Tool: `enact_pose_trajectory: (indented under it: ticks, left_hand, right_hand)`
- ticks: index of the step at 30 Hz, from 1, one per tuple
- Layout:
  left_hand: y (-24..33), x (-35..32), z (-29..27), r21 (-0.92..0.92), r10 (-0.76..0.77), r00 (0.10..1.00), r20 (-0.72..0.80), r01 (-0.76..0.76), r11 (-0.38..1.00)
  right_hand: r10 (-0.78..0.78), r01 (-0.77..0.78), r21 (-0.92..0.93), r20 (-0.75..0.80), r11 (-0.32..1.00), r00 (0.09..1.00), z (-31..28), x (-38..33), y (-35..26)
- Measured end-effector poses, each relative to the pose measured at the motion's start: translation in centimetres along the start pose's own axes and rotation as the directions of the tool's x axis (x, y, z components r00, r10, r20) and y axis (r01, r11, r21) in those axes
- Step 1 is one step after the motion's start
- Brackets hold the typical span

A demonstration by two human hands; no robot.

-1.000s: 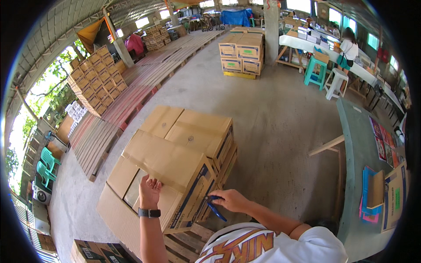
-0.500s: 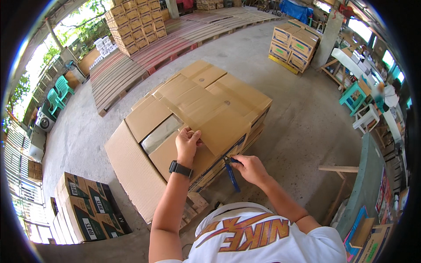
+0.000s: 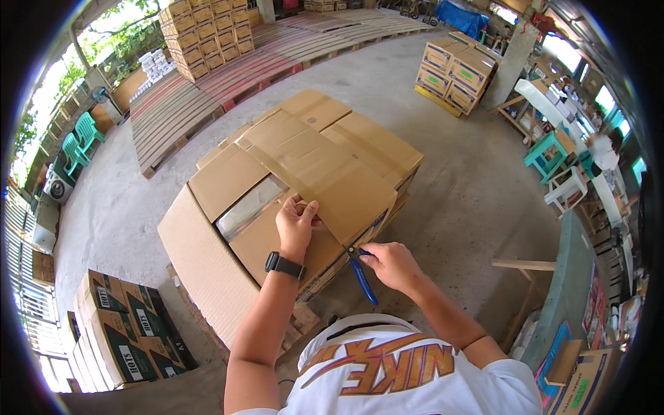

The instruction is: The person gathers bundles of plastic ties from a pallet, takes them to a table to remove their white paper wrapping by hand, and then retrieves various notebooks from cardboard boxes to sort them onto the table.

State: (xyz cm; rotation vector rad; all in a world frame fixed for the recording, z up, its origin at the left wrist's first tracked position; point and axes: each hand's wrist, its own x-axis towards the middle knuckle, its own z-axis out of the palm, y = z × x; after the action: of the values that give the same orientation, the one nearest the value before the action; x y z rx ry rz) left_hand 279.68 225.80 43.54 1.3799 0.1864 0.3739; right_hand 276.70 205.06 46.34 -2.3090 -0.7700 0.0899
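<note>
A large brown cardboard box [image 3: 332, 187] on a wooden pallet fills the middle, among others of its kind. Its near-left flap [image 3: 207, 263] is folded outward, and clear plastic wrapping [image 3: 250, 205] shows through a gap in the top. My left hand [image 3: 297, 220], with a dark watch on the wrist, is closed on the edge of a top flap beside that gap. In my right hand [image 3: 391, 264] is a pair of blue-handled pliers [image 3: 362, 282]. Their dark head meets the near corner of the top flap; one handle hangs below my fingers. Whether the jaws grip the cardboard is too small to tell.
Dark green and brown cartons [image 3: 138, 325] stand at lower left. Low wooden pallets [image 3: 180, 117] lie behind, bearing stacked boxes [image 3: 207, 34]. More boxes [image 3: 456, 72] stand at back right. A green-topped table [image 3: 557, 290] and stools [image 3: 546, 155] line the right; a person sits there.
The pliers' head has moved in from beside the box to the flap's near corner. My left hand keeps its place at the flap edge. The whole view has shifted slightly.
</note>
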Motion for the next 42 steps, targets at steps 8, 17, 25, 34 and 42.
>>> enact_pose_trajectory:
  ticks: [8,17,25,34,42]
  left_hand:
    - [1.1,0.0,0.0,-0.096,0.083,0.996,0.039,-0.078,0.992]
    - [2.2,2.6,-0.8,-0.344,-0.243,0.970,0.001,0.229,0.911]
    - [1.9,2.1,1.7,-0.047,0.201,0.964,-0.172,-0.212,0.976]
    - [3.3,0.5,-3.3,0.957,0.032,0.998,-0.048,0.036,0.288]
    - [6.1,4.5,-5.8,0.954,0.179,0.965,0.192,-0.226,0.197]
  right_hand:
    - [0.008,0.040,-0.425,0.112,0.904,0.994,-6.4,2.3,1.3]
    - [-0.204,0.208,0.089,-0.047,0.974,0.978,-11.1,5.3,2.4]
    - [0.011,-0.009,0.479,-0.001,0.878,1.000,-9.4,11.3,4.0]
    - [-0.184,0.269,0.736,-0.197,0.621,0.963,-6.0,22.5,3.4]
    - [-0.110,0.196,0.742,-0.164,0.641,0.980,-2.7,27.9,0.3]
